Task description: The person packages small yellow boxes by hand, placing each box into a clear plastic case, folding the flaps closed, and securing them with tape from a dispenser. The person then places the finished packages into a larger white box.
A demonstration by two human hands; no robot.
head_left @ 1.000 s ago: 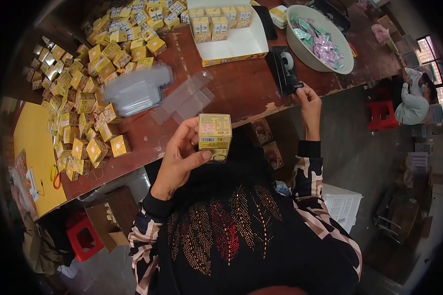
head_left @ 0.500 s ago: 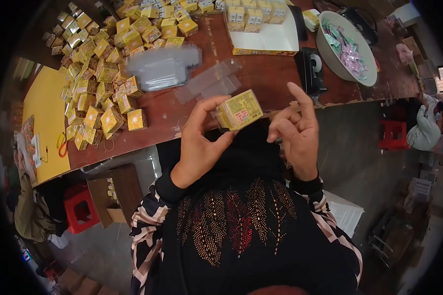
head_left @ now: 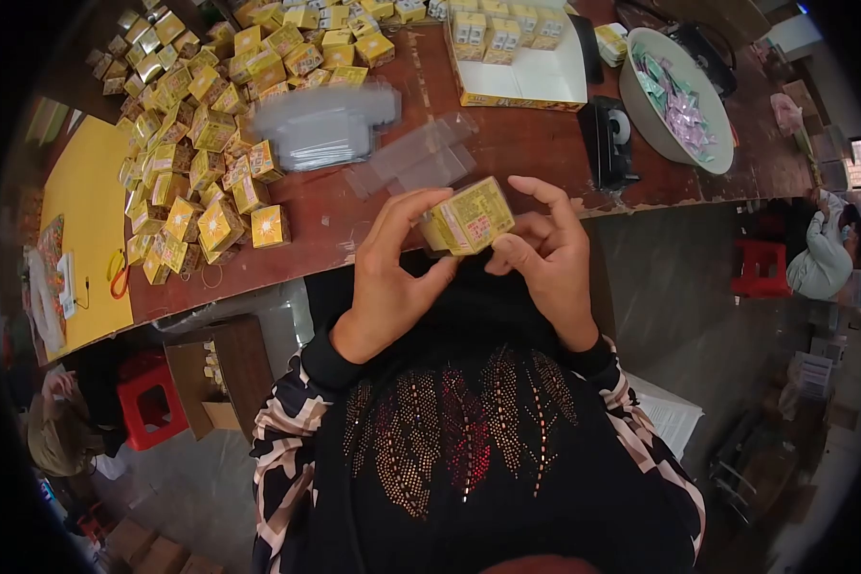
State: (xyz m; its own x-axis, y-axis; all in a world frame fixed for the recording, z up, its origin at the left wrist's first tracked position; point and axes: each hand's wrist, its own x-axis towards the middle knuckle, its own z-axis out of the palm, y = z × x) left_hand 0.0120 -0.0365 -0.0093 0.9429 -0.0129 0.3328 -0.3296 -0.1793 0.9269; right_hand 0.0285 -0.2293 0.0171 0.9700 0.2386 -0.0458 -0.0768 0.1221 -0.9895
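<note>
A small yellow printed box [head_left: 475, 216] is held up before my body, tilted, with a clear plastic sleeve or film around it. My left hand [head_left: 392, 263] grips its left end between thumb and fingers. At the box's right end is my right hand [head_left: 550, 253], the thumb at the lower right corner and the forefinger stretched out close to the upper right corner. The other fingers of that hand are curled. Beyond the box, flat clear plastic sleeves [head_left: 421, 163] lie on the red-brown table [head_left: 316, 273], beside a stack of clear sleeves [head_left: 325, 139].
Many yellow boxes [head_left: 220, 225] are heaped on the left. Further back stand a white tray [head_left: 521, 84] with boxes, a black tape dispenser [head_left: 603, 143] and a bowl [head_left: 722, 153] of small packets. Red stools [head_left: 150, 407] and an open carton [head_left: 244, 359] are below the table.
My right hand has moved left to the box's right end, its raised forefinger coming down toward the box. My left hand keeps its hold, with the box shifted slightly right.
</note>
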